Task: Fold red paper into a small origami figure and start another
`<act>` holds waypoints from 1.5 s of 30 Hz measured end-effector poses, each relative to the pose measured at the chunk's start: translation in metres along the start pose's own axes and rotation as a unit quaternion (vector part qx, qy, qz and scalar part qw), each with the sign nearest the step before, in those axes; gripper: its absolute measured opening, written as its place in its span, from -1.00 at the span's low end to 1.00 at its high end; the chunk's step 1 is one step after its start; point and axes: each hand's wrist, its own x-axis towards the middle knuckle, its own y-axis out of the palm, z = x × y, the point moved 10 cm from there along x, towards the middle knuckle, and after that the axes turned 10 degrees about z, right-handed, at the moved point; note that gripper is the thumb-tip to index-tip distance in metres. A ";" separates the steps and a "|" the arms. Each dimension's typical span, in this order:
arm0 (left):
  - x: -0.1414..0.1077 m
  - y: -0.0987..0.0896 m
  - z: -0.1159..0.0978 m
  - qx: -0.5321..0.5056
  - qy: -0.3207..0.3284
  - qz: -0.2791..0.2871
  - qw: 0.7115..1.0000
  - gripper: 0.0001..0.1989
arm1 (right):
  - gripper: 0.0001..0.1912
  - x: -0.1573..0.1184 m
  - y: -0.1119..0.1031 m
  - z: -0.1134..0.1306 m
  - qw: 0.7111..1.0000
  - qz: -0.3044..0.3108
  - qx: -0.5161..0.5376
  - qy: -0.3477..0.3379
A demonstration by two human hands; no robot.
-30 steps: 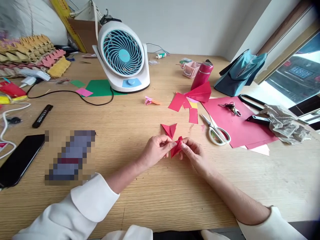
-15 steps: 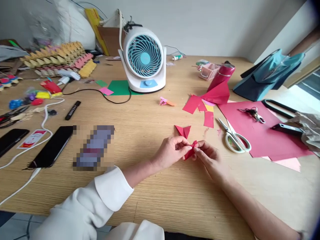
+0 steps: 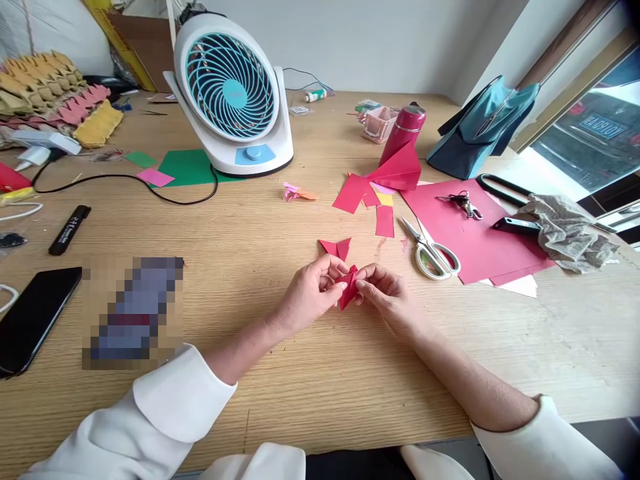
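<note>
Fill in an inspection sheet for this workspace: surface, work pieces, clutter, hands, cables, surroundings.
Surface: wood-grain table, bare in front of the person.
Work pieces: folded red paper between the hands; second red folded piece lying just beyond; white-handled scissors to the right.
Clutter: black marker and black smartphone at left; keys on a large red sheet at right.
Hands: left hand and right hand both pinch the folded red paper.
Cables: black cable curves across the table to the fan base; white cable at the left edge.
Surroundings: desk fan; pale wall behind; window at right.
</note>
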 end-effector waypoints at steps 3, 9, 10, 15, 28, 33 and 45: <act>0.000 0.001 -0.004 0.053 0.020 0.010 0.998 -0.73 | -0.69 0.000 -0.002 0.001 1.000 -0.007 -0.002 -0.002; -0.002 0.010 -0.011 0.087 0.039 0.053 0.994 -0.51 | -0.70 0.000 -0.001 -0.002 0.999 0.008 0.030 0.006; -0.003 0.011 -0.012 0.092 0.043 0.057 0.993 -0.48 | -0.70 0.000 -0.001 -0.003 0.999 0.010 0.034 0.009; -0.005 0.013 -0.022 0.176 0.096 0.058 0.978 -0.47 | -0.69 0.002 0.001 -0.002 0.999 0.027 0.048 0.003; -0.026 0.026 -0.069 0.412 0.303 0.028 0.859 -0.78 | -0.68 0.001 0.002 -0.002 0.998 0.045 0.031 0.004; -0.031 0.025 -0.072 0.451 0.328 -0.001 0.830 -0.93 | -0.67 0.000 0.001 0.000 0.999 0.043 0.012 0.002; -0.034 0.015 -0.073 0.515 0.320 -0.055 0.793 -0.87 | -0.51 0.000 0.025 0.012 0.993 0.096 -0.018 -0.066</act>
